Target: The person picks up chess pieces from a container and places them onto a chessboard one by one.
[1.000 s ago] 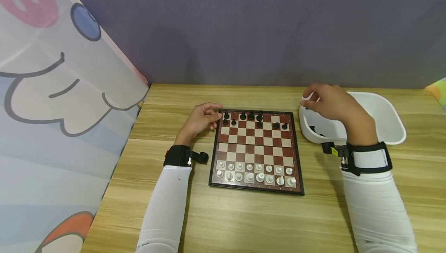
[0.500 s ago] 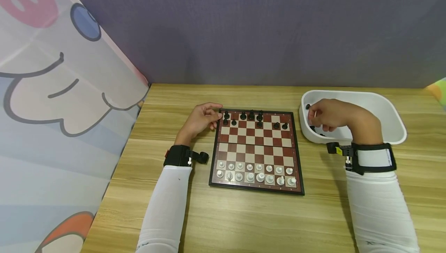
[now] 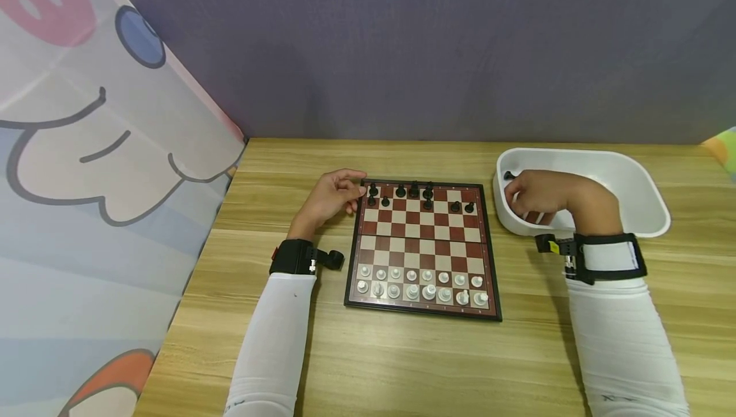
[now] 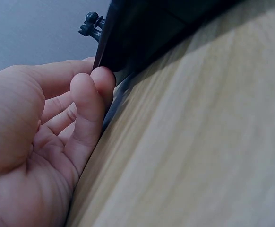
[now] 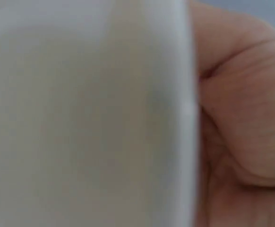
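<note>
Since a second ago, the person's right hand point(image 3: 542, 195) has come down from above the left rim of a white, round-cornered rectangular tub point(image 3: 629, 197) and now reaches inside it; the left hand point(image 3: 332, 197) stays in place.

Leftmost, a pale printed sheet with cartoon shapes point(image 3: 75, 276) runs along the left edge of the yellowish wood-grain table surface point(image 3: 402, 366), and a plain grey-purple wall point(image 3: 402, 46) rises behind its far edge. The left hand, above a black wrist strap point(image 3: 292, 257) and white sleeve point(image 3: 276, 340), is at the far-left corner of a thin, dark-framed board with red-brown and cream squares point(image 3: 418, 230). Its thumb and fingertips touch the board's left edge; whether they pinch it cannot be told. Small black chess pieces point(image 3: 414, 189) stand in two gapped rows along the board's far edge; small white chess pieces point(image 3: 412, 291) fill two rows along its near edge.

Right of the board, near the surface's far edge, sits the tub. There the right hand's fingers bend downward near the left wall; their tips are hidden, so whether they pinch anything cannot be told. One black chess piece point(image 3: 508, 175) lies in the tub's far-left corner, just beside the hand.
</note>
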Demonstrator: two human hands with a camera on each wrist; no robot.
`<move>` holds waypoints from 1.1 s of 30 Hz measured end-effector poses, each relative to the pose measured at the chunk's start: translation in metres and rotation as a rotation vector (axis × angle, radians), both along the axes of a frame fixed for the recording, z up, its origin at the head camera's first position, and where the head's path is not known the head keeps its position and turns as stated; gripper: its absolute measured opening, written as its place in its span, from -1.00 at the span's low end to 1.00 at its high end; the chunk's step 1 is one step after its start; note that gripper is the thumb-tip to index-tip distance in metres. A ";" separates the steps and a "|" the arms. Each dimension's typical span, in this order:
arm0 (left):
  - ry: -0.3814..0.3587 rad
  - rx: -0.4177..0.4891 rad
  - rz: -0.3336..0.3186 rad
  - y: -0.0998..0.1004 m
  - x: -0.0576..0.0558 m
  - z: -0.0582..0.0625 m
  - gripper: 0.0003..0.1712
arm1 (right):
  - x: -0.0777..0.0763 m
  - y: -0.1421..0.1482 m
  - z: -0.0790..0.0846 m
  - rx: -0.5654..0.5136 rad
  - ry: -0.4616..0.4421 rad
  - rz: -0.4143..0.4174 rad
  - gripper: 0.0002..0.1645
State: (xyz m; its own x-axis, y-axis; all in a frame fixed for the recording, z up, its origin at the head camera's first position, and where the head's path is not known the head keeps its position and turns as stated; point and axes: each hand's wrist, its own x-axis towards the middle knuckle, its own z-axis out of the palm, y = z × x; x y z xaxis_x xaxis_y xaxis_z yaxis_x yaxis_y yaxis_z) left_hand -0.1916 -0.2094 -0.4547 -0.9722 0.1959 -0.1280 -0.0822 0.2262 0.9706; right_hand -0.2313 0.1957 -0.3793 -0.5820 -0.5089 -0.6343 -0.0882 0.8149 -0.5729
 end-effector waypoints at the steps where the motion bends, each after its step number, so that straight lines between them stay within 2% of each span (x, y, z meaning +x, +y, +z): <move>1: 0.000 0.001 -0.001 0.000 0.000 0.000 -0.58 | 0.000 0.000 0.000 -0.001 0.000 0.000 -0.93; 8: 0.002 -0.004 -0.001 0.000 0.000 0.000 -0.60 | 0.000 -0.003 -0.004 0.003 0.010 -0.014 -0.77; 15: 0.006 -0.006 -0.002 0.000 0.000 0.000 -0.60 | 0.000 -0.006 -0.006 0.038 0.129 0.000 -0.70; 21: 0.005 -0.003 0.000 0.000 0.000 0.000 -0.61 | -0.001 -0.007 -0.008 0.030 0.139 -0.020 -0.66; 26: 0.007 -0.002 -0.002 0.000 -0.001 0.000 -0.61 | -0.003 -0.007 -0.010 0.010 0.169 -0.009 -0.74; 29: 0.006 0.000 -0.003 0.000 0.000 -0.001 -0.60 | -0.004 -0.006 -0.008 0.014 0.249 0.036 -0.86; 33: 0.007 -0.003 -0.005 -0.001 0.000 0.000 -0.60 | -0.006 -0.003 -0.006 0.028 0.361 0.071 -0.91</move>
State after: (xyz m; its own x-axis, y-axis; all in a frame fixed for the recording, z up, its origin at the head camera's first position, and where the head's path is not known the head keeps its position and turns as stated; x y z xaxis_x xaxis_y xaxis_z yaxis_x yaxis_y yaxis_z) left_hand -0.1916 -0.2100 -0.4550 -0.9722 0.2001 -0.1215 -0.0740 0.2296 0.9705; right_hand -0.2372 0.1929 -0.3849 -0.7343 -0.5418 -0.4090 -0.3377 0.8142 -0.4722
